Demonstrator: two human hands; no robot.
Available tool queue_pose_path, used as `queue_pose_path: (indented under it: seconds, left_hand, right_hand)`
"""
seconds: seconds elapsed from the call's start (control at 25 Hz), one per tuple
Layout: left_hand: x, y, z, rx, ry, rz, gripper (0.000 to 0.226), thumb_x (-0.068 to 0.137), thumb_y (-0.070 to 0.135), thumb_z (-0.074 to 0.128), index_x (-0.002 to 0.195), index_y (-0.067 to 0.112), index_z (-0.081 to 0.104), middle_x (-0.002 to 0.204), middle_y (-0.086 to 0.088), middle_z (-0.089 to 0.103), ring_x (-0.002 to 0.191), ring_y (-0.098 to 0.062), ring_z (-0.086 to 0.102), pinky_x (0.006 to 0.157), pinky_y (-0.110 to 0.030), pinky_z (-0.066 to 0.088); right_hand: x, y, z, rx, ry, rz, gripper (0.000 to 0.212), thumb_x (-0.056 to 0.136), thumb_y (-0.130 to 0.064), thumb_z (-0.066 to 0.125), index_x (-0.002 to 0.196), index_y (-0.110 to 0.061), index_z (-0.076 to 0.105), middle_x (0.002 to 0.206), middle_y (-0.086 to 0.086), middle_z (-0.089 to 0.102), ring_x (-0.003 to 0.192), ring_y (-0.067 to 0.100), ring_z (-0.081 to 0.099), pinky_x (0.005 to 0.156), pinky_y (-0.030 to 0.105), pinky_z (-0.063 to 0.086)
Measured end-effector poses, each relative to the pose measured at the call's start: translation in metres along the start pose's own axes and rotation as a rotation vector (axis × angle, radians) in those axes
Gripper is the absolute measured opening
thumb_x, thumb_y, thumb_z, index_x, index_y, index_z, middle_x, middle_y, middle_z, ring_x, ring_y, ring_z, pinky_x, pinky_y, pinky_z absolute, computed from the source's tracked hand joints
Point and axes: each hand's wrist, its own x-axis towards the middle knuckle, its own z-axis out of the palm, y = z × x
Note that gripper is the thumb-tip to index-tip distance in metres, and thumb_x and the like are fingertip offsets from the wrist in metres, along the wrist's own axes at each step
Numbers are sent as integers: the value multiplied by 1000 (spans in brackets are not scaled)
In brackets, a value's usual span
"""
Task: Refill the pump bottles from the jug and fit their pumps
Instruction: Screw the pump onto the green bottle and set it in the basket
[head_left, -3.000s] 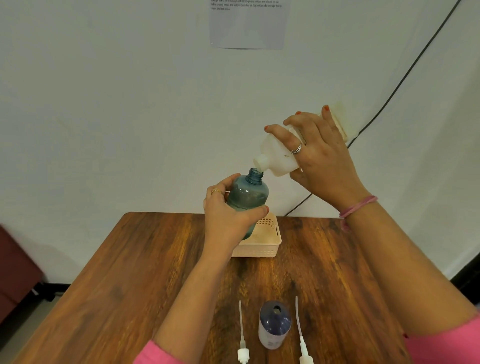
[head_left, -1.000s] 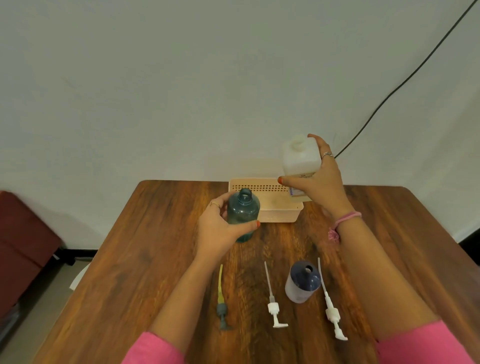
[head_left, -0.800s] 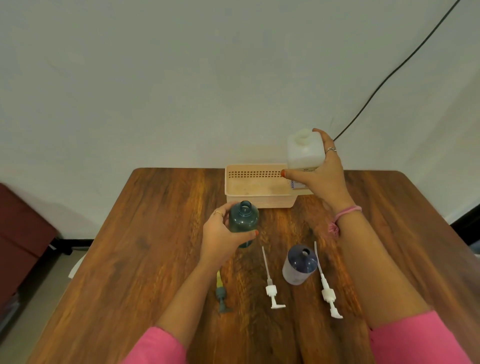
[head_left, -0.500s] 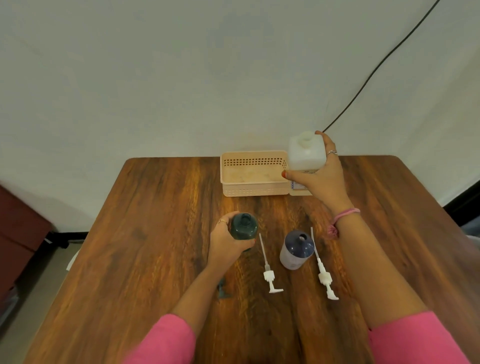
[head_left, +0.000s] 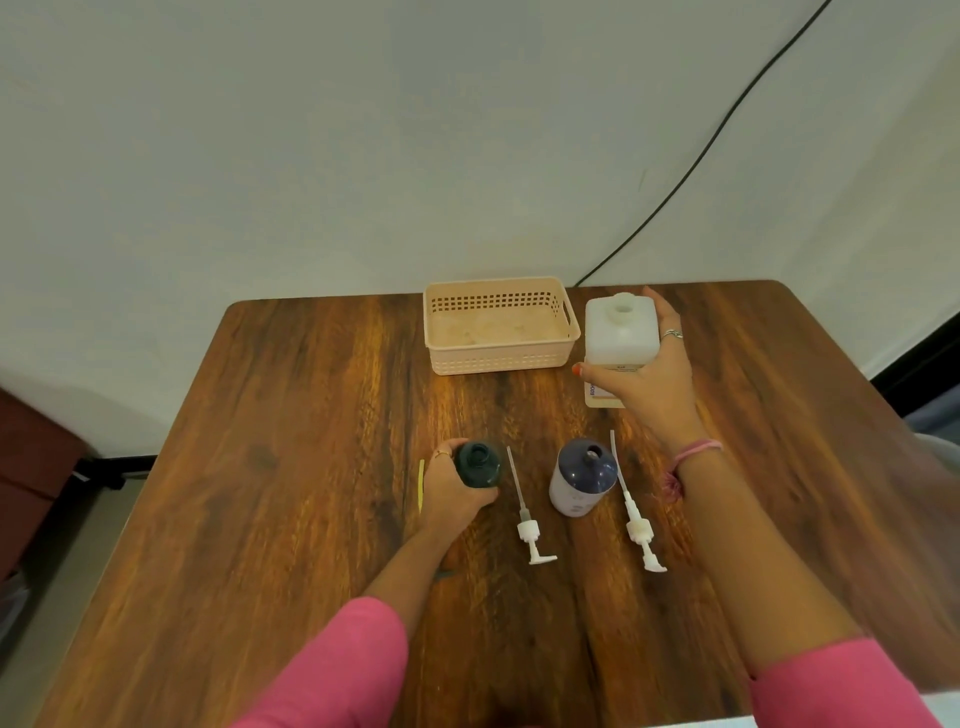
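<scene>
Gripping the teal bottle (head_left: 478, 464) at frame centre-left, the left hand (head_left: 451, 491) had fingers and thumb curled round its body; bottle stood upright on the table (head_left: 291, 467), neck open, no pump fitted. Right hand (head_left: 647, 382) at centre-right wrapped the white jug (head_left: 618, 332), thumb across the front, fingers along the right side; jug upright, uncapped, base at or on the table, can't tell which. Purple bottle (head_left: 583, 475) stood upright between the hands, neck open, untouched. White pump (head_left: 525, 512) lay flat between the two bottles; second white pump (head_left: 635, 514) lay just right of the purple bottle. Yellow tube (head_left: 421, 486) poked out left of the left hand, rest hidden under the wrist. Beige basket (head_left: 501, 358) sat just left of the jug, at the table's far edge. Black cable (head_left: 727, 124) ran down the wall at upper right.
</scene>
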Motion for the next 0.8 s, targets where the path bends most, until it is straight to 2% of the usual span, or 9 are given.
queue_pose_path:
  seconds: [0.16, 0.2, 0.36, 0.48, 0.6, 0.68, 0.8]
  left_hand:
    - [4, -1, -2, 22, -36, -17, 74, 67, 13, 85, 130, 13, 45, 126, -3, 56, 115, -14, 52, 82, -8, 35]
    - [3, -1, -2, 26, -46, -22, 80, 67, 13, 85, 134, 12, 42, 130, -3, 54, 120, -17, 51, 86, -8, 36]
    - [-6, -11, 1, 22, 13, -90, 103, 67, 17, 86, 149, 11, 25, 151, -8, 36, 138, -24, 38, 107, -28, 33]
    - [-20, -20, 5, 9, 91, -129, 101, 69, 17, 85, 149, 13, 25, 154, -9, 33, 140, -24, 35, 112, -37, 32]
    - [-33, -24, 18, -16, 171, -159, 98, 70, 20, 85, 149, 12, 28, 151, -10, 36, 138, -25, 38, 114, -41, 35]
    - [-39, -26, 23, -65, 213, -192, 93, 72, 19, 84, 147, 10, 30, 149, -12, 40, 135, -25, 42, 112, -41, 37]
    - [-49, -29, 32, -128, 268, -219, 83, 75, 11, 80, 145, 7, 34, 147, -13, 43, 133, -26, 45, 110, -38, 39]
  right_hand:
    - [-5, 11, -8, 18, -6, 40, 102, 63, -13, 87, 144, -25, 26, 130, -6, 43, 112, 10, 51, 90, 26, 52]
    - [-6, 14, -10, 27, -7, 52, 102, 63, -13, 87, 143, -26, 25, 130, -6, 43, 113, 11, 51, 89, 25, 52]
    - [-13, 30, -21, 55, 0, 96, 101, 66, -10, 85, 144, -26, 23, 129, -8, 42, 112, 11, 50, 85, 18, 51]
    - [-19, 45, -33, 57, 16, 117, 100, 66, -11, 85, 144, -29, 24, 129, -10, 43, 114, 13, 50, 79, 13, 50]
    - [-32, 67, -56, 49, 13, 152, 98, 67, -15, 85, 143, -30, 25, 129, -9, 44, 110, 12, 51, 80, 16, 52]
    - [-42, 84, -68, 46, 6, 180, 96, 67, -17, 85, 141, -32, 26, 130, -7, 45, 111, 13, 51, 78, 17, 52]
    - [-58, 107, -83, 60, -8, 237, 93, 67, -16, 85, 139, -33, 28, 126, -6, 46, 107, 11, 52, 67, 10, 51]
